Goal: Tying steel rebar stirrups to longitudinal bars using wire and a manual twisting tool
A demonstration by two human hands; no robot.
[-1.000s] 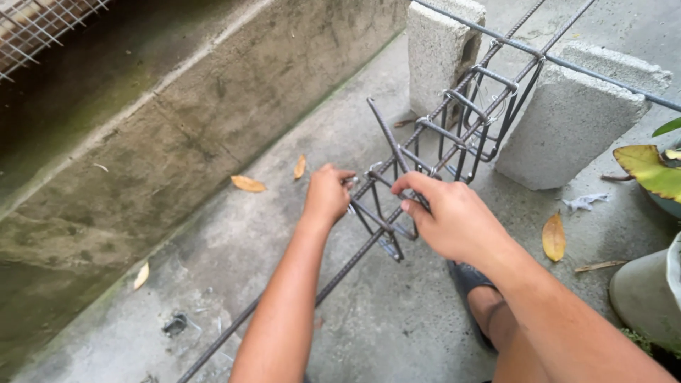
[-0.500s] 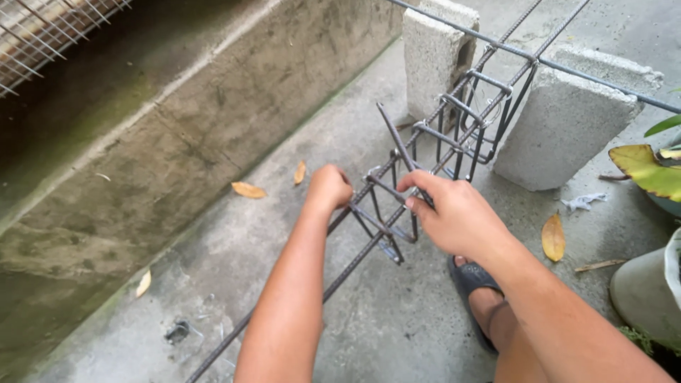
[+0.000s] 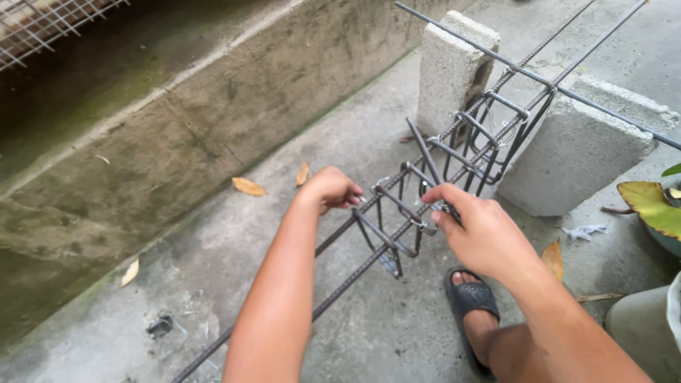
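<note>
While I look down through the head cam, my left hand (image 3: 330, 190) is curled shut round the long rebar (image 3: 340, 237); my right hand (image 3: 477, 228) pinches a square stirrup (image 3: 389, 225) at its top corner; the rebar cage (image 3: 464, 152) rests across two concrete blocks (image 3: 573, 152); looks like mid-tying to me; next wants a steady grip and a snug twist.

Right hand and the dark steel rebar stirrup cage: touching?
Touching. The head view shows the right hand with fingertips pinched on a stirrup of the dark steel rebar stirrup cage.
</note>
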